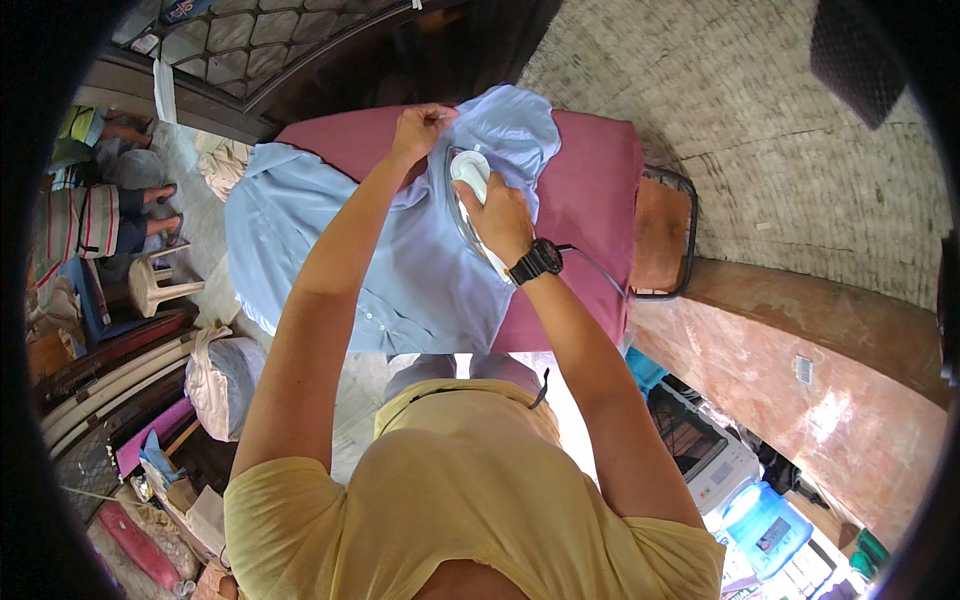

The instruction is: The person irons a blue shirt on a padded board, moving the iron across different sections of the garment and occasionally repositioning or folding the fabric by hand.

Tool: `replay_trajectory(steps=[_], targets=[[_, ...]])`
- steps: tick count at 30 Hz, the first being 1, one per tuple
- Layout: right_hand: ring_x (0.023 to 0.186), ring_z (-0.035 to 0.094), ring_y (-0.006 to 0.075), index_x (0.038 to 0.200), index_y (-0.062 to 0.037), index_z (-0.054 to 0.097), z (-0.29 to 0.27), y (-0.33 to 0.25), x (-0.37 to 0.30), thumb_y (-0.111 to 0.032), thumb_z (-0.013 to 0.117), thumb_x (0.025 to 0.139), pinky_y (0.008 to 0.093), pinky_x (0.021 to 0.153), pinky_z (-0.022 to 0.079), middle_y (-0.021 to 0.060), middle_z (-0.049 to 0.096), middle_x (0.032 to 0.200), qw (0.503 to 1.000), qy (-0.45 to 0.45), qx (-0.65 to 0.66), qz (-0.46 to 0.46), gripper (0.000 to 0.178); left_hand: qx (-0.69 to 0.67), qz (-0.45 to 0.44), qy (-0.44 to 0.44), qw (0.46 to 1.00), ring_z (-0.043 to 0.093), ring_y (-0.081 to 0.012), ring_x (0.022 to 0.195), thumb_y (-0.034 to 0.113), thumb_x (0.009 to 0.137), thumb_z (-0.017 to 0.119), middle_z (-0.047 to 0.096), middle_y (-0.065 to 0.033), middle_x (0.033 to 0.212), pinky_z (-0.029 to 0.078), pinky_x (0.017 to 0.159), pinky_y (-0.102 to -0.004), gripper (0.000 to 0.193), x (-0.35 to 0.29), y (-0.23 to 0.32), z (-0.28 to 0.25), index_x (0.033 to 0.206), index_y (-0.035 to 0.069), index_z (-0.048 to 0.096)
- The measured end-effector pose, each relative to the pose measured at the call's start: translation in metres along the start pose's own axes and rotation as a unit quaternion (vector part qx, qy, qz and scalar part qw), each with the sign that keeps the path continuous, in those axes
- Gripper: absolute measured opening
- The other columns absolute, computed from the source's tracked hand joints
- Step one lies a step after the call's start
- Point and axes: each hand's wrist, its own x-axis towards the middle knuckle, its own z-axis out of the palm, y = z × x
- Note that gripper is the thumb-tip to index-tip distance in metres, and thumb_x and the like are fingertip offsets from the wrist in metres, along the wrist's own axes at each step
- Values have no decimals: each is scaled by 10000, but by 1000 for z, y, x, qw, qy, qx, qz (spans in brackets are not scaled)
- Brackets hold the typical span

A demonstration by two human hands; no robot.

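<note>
A light blue button-up shirt [400, 270] lies spread over a maroon-covered ironing board [590, 230], its left part hanging past the board's edge. My right hand [503, 220] is wrapped round the handle of a white clothes iron [470, 172], which rests on the shirt. The iron's soleplate is mostly hidden against the cloth. At the far edge, my left hand [425, 130] pinches the shirt near its upper part, fingers closed on the fabric. A dark cord [597, 268] runs across the board to the right of my wrist.
A metal-framed end [690, 235] of the board sits near a stone-like ledge [800, 330]. Behind stands a dark lattice gate [270, 50]. At left are a small beige stool [160, 280], a stuffed bag [228, 385] and another person's legs [150, 220]. A blue water jug [765, 530] stands lower right.
</note>
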Motion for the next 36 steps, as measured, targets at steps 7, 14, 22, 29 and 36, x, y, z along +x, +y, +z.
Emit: replay_trajectory(steps=[7, 14, 22, 29, 36], targets=[[855, 647, 502, 986, 115, 567, 6, 1, 12, -438, 589, 926, 533, 745, 510, 365, 643, 913, 997, 7, 65, 34, 556, -287, -157, -163, 931, 592, -136, 1052, -120, 832, 573, 659, -56, 1189, 447, 972, -268, 442, 30, 20, 2, 1240, 30, 652], [850, 644, 510, 982, 118, 558, 12, -5, 19, -399, 588, 931, 540, 745, 509, 373, 637, 893, 994, 53, 89, 40, 521, -231, -179, -220, 931, 581, -121, 1049, -21, 867, 625, 641, -29, 1144, 443, 968, -270, 465, 55, 22, 7, 1324, 43, 561], [809, 655, 500, 1008, 83, 538, 16, -2, 19, -421, 589, 924, 552, 717, 530, 341, 653, 854, 993, 54, 86, 55, 513, -103, -250, -284, 920, 586, -114, 965, 201, 853, 729, 637, -18, 1118, 453, 906, -257, 514, 78, 47, 11, 1302, 15, 562], [765, 662, 488, 994, 79, 534, 15, -10, 30, -442, 574, 929, 552, 663, 538, 325, 656, 809, 992, 85, 66, 63, 527, -144, -148, -310, 928, 570, -148, 1041, 208, 887, 720, 607, -37, 1120, 463, 916, -261, 431, 100, 62, 33, 1233, 21, 545], [702, 651, 487, 964, 81, 541, 19, -9, 33, -434, 566, 941, 547, 607, 524, 326, 638, 743, 987, 125, 61, 78, 516, -319, -80, -208, 921, 587, -148, 1029, -60, 806, 656, 622, -51, 1126, 456, 938, -268, 501, 114, 68, 25, 1280, 50, 537]])
